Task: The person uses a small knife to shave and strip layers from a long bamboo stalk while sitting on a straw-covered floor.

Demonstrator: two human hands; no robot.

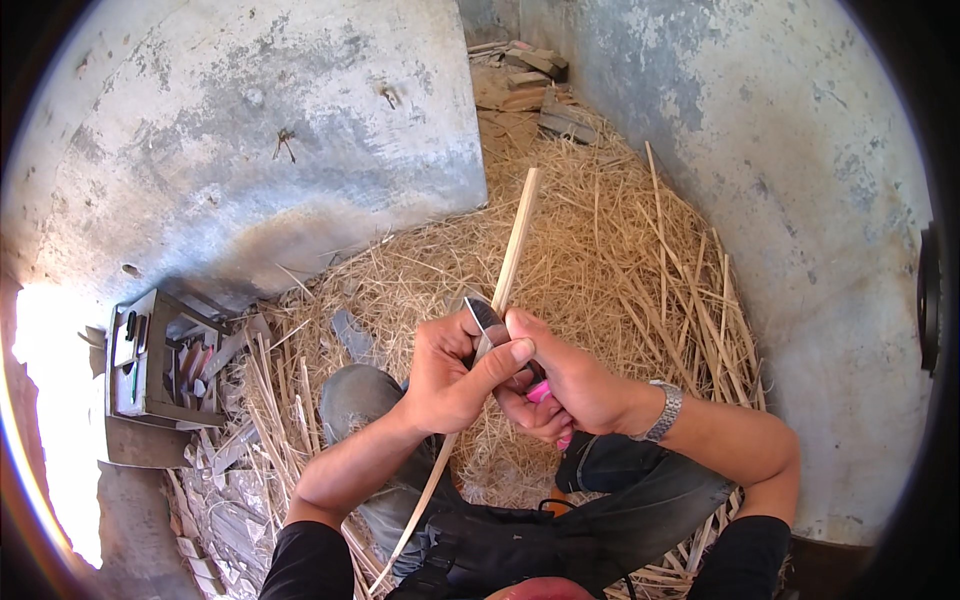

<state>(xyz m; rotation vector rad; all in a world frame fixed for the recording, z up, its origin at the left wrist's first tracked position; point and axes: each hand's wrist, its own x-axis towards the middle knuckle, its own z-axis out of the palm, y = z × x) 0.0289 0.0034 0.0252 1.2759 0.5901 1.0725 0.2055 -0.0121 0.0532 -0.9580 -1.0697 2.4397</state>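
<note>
A long pale strip of split bamboo or wood [516,243] slants up and away from between my hands. Its thin tail runs down past my left forearm toward the floor. My left hand [448,372] is closed around the strip, its thumb reaching across to my right hand. In my right hand [570,378], which wears a metal watch, is a knife with a pink handle [540,391]. The knife's shiny blade [482,314] lies against the strip at the top of my left fist. My fingers hide the middle of the knife.
Straw-like shavings [590,230] cover the floor, with long loose strips [690,300] at the right. At the left stands a small open wooden box [160,400] with tools inside. Worn plaster walls [250,120] close in both sides. Bricks and boards [535,75] lie at the far end.
</note>
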